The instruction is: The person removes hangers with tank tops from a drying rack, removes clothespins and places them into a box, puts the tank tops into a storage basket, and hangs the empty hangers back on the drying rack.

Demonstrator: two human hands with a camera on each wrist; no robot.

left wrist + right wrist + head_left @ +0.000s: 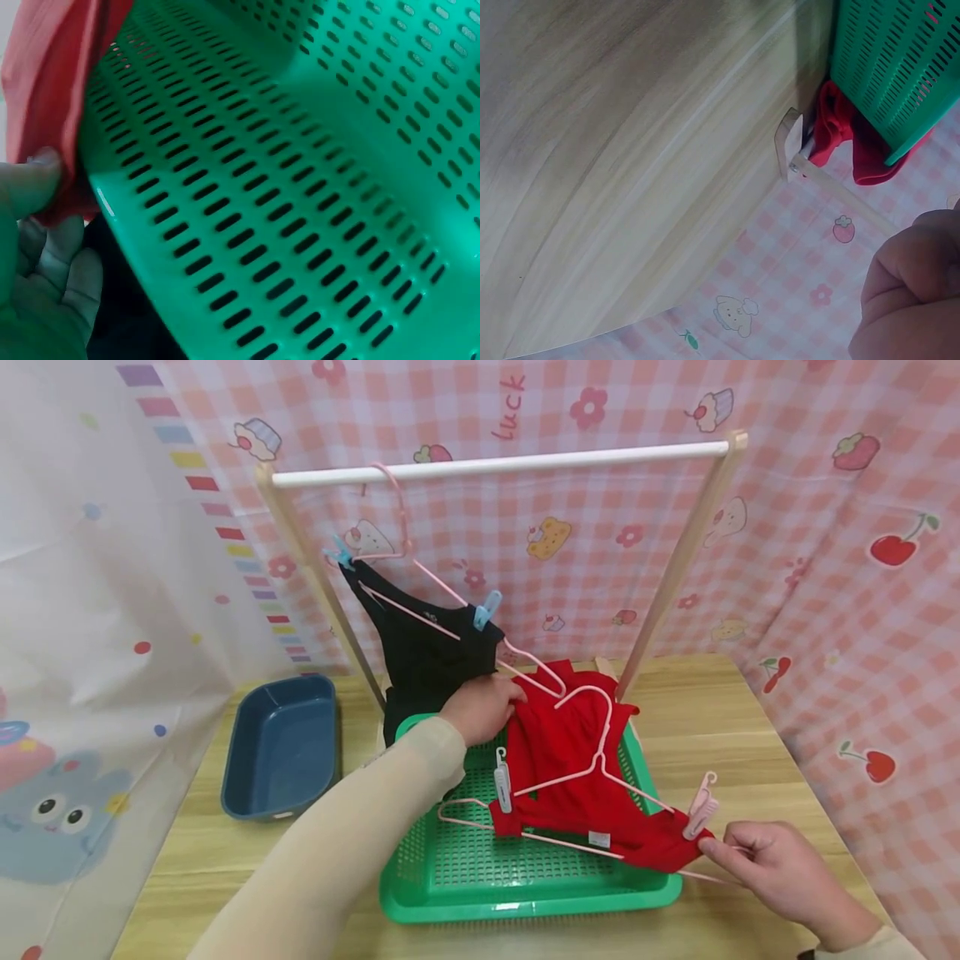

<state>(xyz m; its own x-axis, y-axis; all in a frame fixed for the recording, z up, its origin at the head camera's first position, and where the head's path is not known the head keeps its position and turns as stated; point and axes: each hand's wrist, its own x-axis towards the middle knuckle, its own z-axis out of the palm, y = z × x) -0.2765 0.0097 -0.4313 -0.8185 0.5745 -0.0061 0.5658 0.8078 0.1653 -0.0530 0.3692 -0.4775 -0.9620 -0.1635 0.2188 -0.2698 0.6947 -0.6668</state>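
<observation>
A red sleeveless top (562, 735) lies over the green basket (525, 910), spread on a pink hanger (607, 718). A grey clothespin (503, 789) and a pink clothespin (701, 814) sit on its straps. My left hand (483, 708) pinches the edge of the red top between thumb and fingers, seen also in the left wrist view. At the right end of the pink hanger, my right hand (783, 868) grips the hanger, its thumb by the red strap; the fingertips are partly hidden. A black top (427, 656) hangs tilted behind my left hand.
A rack with a white rod (502, 464) stands behind the basket, its wooden posts on either side. The black top's hanger (403, 514) hooks over the rod; blue clothespins (487, 610) hold its straps. A dark blue tub (281, 752) rests on the wooden table (705, 718) at left.
</observation>
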